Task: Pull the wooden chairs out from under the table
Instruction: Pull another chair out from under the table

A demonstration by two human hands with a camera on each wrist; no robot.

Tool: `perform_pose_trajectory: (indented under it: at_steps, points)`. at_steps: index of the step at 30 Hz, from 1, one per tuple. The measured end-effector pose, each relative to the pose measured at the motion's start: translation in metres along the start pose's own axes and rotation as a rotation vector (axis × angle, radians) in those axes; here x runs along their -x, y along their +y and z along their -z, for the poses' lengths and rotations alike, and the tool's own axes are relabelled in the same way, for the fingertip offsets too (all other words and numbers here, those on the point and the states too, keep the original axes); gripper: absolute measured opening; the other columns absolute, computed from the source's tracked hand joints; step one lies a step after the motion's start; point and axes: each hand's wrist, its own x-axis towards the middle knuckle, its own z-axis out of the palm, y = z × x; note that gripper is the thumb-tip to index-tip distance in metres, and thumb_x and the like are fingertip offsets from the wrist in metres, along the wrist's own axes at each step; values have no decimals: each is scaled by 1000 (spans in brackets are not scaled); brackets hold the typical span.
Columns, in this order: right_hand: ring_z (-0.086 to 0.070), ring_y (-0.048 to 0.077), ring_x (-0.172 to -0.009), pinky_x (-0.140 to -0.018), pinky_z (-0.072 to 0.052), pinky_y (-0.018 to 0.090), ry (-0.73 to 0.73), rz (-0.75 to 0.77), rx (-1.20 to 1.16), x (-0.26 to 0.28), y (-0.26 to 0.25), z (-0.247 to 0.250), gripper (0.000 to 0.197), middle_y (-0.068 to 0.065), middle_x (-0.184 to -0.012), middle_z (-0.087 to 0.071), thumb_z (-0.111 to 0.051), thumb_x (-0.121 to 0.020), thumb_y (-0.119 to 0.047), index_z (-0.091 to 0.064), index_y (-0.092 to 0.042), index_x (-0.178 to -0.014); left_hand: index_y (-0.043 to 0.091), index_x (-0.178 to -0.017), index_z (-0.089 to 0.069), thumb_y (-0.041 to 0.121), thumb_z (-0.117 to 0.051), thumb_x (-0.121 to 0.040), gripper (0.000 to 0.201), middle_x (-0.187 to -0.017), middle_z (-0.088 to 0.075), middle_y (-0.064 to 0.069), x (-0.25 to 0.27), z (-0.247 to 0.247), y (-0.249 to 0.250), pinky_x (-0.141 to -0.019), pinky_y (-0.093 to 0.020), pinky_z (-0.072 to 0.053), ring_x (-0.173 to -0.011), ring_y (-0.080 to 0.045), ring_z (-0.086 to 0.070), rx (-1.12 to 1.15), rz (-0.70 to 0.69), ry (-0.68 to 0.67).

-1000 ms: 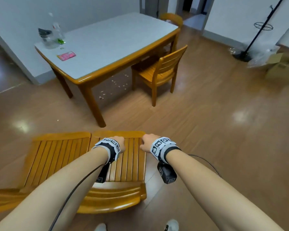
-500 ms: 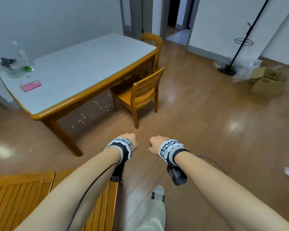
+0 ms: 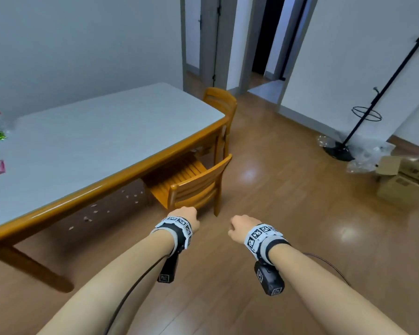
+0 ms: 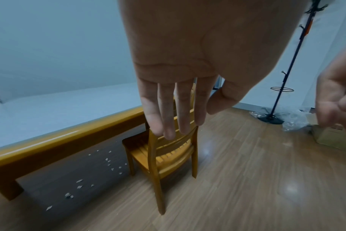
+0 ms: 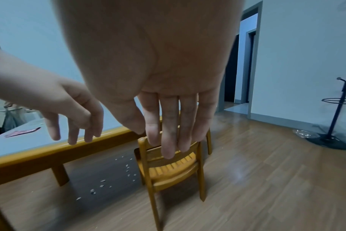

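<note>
Before the nearer chair (image 3: 194, 187), now closer, left hand (image 3: 188, 220) and right hand (image 3: 240, 227) hang slack, empty.

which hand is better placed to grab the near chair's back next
Left, narrowly. The left hand hangs open just short of the chair back's near end; the right hand is open too, but farther out over bare floor.
</note>
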Motion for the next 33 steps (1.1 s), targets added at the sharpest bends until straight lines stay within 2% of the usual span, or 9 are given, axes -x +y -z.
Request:
perform_pose_trajectory:
  at_steps: [8, 13, 16, 19, 22, 24, 26, 30, 33]
  points:
    - [-64, 31, -90, -84, -55, 41, 31, 127, 51, -193, 90, 98, 23, 7, -102, -67, -46, -93, -31, -62, -18, -103, 17, -127, -55, 37, -57, -90, 42, -124, -59, -8, -189, 56, 50, -87, -40, -54, -107, -29, -62, 46, 122, 52]
    - [-62, 32, -93, -81, -53, 39, 8, 198, 172, -305, 137, 161, 23, 8, -108, -65, -44, -94, -32, -58, -18, -105, 16, -130, -52, 42, -55, -94, 45, -131, -53, -10, -277, 86, 62, -91, -42, -52, -115, -31, -57, 158, 277, 43]
    - [-60, 31, -95, -76, -49, 37, 7, 245, 231, -366, 139, 191, 25, 8, -113, -62, -43, -96, -32, -56, -16, -111, 17, -134, -51, 52, -58, -91, 56, -134, -51, -9, -315, 87, 51, -94, -44, -51, -119, -32, -53, 207, 352, -19]
    - [-56, 31, -111, -84, -49, 40, 12, 344, 253, -421, 122, 204, 32, 8, -123, -54, -46, -96, -33, -52, -15, -122, 19, -137, -49, 58, -61, -87, 64, -137, -49, -8, -346, 79, 34, -97, -44, -48, -125, -31, -47, 241, 422, -77]
    - [-50, 30, -118, -89, -48, 41, -4, 432, 311, -469, 103, 202, 40, 8, -129, -49, -51, -94, -30, -46, -17, -132, 19, -136, -50, 45, -62, -88, 56, -138, -50, -9, -377, 67, 14, -99, -44, -47, -126, -31, -48, 300, 465, -197]
    - [-50, 31, -117, -89, -47, 41, -61, 497, 383, -498, 92, 194, 41, 8, -128, -49, -53, -92, -28, -47, -17, -131, 19, -132, -52, 36, -64, -88, 49, -135, -56, -10, -398, 52, 2, -92, -40, -48, -119, -31, -55, 329, 457, -299]
    - [-53, 31, -113, -89, -48, 42, -161, 548, 458, -522, 80, 183, 41, 8, -126, -52, -54, -90, -29, -49, -17, -129, 18, -129, -54, 37, -69, -86, 49, -129, -63, -9, -414, 42, -2, -86, -35, -49, -112, -29, -61, 374, 430, -411]
    - [-65, 27, -95, -80, -56, 38, -425, 560, 480, -564, 59, 158, 41, 7, -109, -66, -55, -82, -40, -62, -17, -115, 21, -140, -53, 38, -82, -78, 70, -132, -63, -2, -438, 31, -5, -91, -32, -48, -117, -27, -61, 546, 396, -519]
    - [-63, 25, -104, -88, -54, 38, -583, 529, 403, -587, 55, 140, 46, 6, -120, -64, -60, -77, -35, -63, -21, -121, 19, -136, -53, 51, -82, -71, 79, -128, -64, -4, -445, 15, -4, -91, -38, -51, -111, -30, -63, 529, 424, -564]
